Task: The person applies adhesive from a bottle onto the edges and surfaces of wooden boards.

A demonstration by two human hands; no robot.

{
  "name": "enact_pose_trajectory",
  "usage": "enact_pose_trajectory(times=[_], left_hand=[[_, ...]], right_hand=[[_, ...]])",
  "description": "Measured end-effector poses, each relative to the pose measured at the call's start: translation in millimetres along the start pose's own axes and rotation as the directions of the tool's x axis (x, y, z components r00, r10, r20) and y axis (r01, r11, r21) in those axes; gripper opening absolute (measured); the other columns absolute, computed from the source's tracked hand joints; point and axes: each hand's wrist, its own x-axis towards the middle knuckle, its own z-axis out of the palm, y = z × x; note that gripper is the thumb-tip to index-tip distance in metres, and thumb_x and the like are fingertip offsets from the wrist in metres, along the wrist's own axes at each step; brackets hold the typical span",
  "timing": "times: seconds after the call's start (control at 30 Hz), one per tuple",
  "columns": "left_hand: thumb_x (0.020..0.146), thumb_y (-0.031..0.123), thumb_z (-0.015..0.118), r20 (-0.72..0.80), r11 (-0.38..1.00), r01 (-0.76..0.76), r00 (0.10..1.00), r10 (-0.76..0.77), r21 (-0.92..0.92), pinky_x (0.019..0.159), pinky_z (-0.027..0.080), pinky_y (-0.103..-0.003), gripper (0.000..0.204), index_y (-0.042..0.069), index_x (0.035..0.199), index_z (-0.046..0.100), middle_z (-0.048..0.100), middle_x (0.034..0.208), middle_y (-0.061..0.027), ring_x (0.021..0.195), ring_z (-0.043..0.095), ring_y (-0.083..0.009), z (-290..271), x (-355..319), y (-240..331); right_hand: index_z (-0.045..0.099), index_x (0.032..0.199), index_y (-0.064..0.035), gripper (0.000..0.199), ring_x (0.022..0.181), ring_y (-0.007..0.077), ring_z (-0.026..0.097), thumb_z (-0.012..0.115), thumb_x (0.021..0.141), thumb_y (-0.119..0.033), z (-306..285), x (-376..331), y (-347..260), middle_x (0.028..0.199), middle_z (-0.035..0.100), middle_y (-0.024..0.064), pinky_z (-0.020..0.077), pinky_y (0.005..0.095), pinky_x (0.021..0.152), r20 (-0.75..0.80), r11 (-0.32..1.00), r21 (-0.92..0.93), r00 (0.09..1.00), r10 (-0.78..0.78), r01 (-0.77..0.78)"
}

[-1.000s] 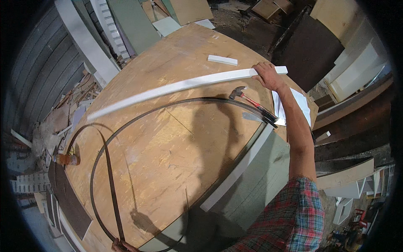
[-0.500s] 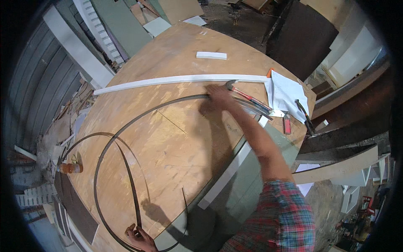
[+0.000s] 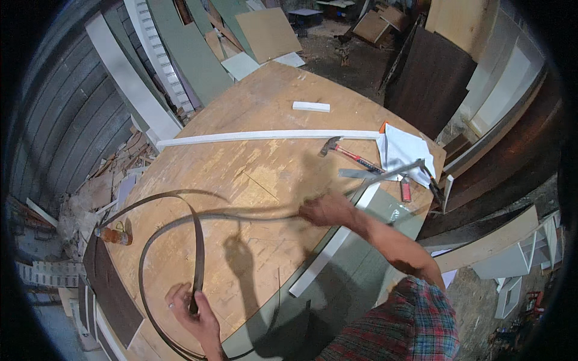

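One dark strip [image 3: 199,249]: loosely looped over the tabletop [image 3: 253,96], its curls left of the hammer [image 3: 356,157] and nearer me.
Strip's long axis: from the curls rightward to my right hand [image 3: 327,209], then slanting up past the hammer's handle; the far end appears over the white sheet [image 3: 404,146].
Right fingers: closed around the strip on my side of the hammer, somewhat blurred; this hand is the nearer to that end.
Left hand [image 3: 200,325]: well left of the hammer and nearer me, half spread, the strip between thumb and fingers; I cannot tell whether they grip.
White bar [image 3: 271,135]: beyond the hammer, lying crosswise.
Short white block [image 3: 311,106]: farther beyond the hammer.
Red tool [image 3: 406,191]: right of the hammer, nearer me.
Bottle [image 3: 114,236]: far left of the hammer.
Labels: too small on hammer or bottle for me to read.
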Motion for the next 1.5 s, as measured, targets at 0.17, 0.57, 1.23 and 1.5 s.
enact_pose_trajectory(times=[0.17,0.57,1.23,1.5], left_hand=[[0.082,0.010,0.070,0.388,0.896,-0.401,0.869,0.306,0.191,0.101,0.043,-0.042,0.037,0.004,0.118,0.063,0.047,0.136,-0.0216,0.120,0.053,-0.0368,15,4,51],[0.073,0.024,0.079,0.605,0.863,-0.488,0.650,0.459,-0.131,0.078,0.047,-0.039,0.030,0.014,0.100,0.071,0.068,0.090,-0.0038,0.089,0.065,-0.0262,-72,-167,35],[0.064,0.000,0.070,-0.369,0.546,0.027,0.764,0.530,0.838,0.076,0.050,-0.041,0.041,0.013,0.102,0.064,0.064,0.099,-0.0085,0.093,0.063,-0.0314,-524,-204,-94],[0.088,0.029,0.070,-0.454,0.281,0.376,0.836,0.307,0.883,0.076,0.053,-0.044,0.024,0.017,0.108,0.066,0.061,0.115,-0.0094,0.096,0.065,-0.0343,-661,-197,-72]], right_hand=[[0.062,0.095,-0.0150,0.023,0.072,0.0328,0.068,0.061,0.090,-0.038,-51,-116,-101,0.083,0.065,0.0072,0.0554,0.0439,0.060,-0.064,0.974,0.140,0.983,-0.170,0.178],[0.069,0.092,-0.0155,0.028,0.059,0.0215,0.061,0.076,0.073,-0.036,-152,-298,-200,0.072,0.060,0.0011,0.0466,0.0343,0.051,-0.220,0.989,-0.015,0.965,-0.144,0.144],[0.072,0.093,0.0002,0.037,0.055,0.0276,0.055,0.056,0.093,-0.033,-125,-329,-227,0.064,0.058,0.0129,0.0427,0.0413,0.053,-0.457,0.903,-0.161,0.781,-0.425,0.398],[0.070,0.109,-0.0075,0.034,0.100,0.0388,0.064,0.068,0.085,-0.032,-69,-286,-243,0.109,0.068,0.0195,0.0513,0.0454,0.087,-0.067,0.994,0.023,0.992,-0.108,0.110]])
